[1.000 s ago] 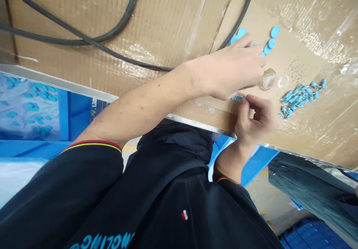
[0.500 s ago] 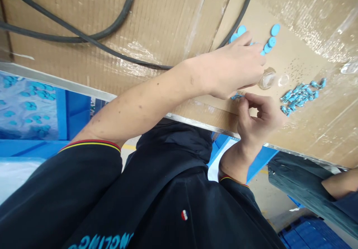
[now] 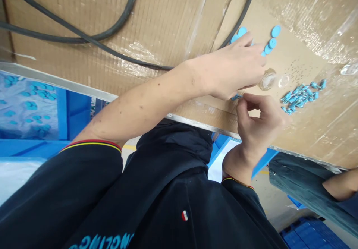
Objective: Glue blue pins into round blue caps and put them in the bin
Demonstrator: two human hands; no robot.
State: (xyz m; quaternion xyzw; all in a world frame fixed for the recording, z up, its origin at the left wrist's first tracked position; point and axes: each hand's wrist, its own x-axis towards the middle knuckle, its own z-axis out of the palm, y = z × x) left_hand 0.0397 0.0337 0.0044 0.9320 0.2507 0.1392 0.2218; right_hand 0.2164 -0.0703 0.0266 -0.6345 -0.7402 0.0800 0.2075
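The left hand [image 3: 240,68] is positioned over the cardboard sheet [image 3: 291,51], back facing up and fingers curled under. Most of its fingertips are hidden; whether it grips anything cannot be told. The right hand [image 3: 258,116] is located just beside it, on the side nearer the body, with thumb and index finger brought together in a pinch. A small blue piece [image 3: 235,97] is visible between the two hands, next to the pinching fingertips; whether the fingertips hold it cannot be told.

A loose pile of blue-and-silver parts [image 3: 299,97] lies on the bench [image 3: 167,14], to the right of the right hand. Blue discs [image 3: 275,31] lie beyond the left hand in two groups, one partly covered by its knuckles. A clear round container [image 3: 267,80] stands just beside the left hand, with a clear ring [image 3: 284,81] next to it. Tiny dark bits [image 3: 300,69] are scattered between the ring and the far side of the pile.

A black cable [image 3: 112,57] crosses the bench and passes behind the left forearm. Below the bench edge, at left, a blue crate [image 3: 63,114] stands beside more blue pieces [image 3: 41,92]. Another person's forearm [image 3: 341,185] is visible at far right
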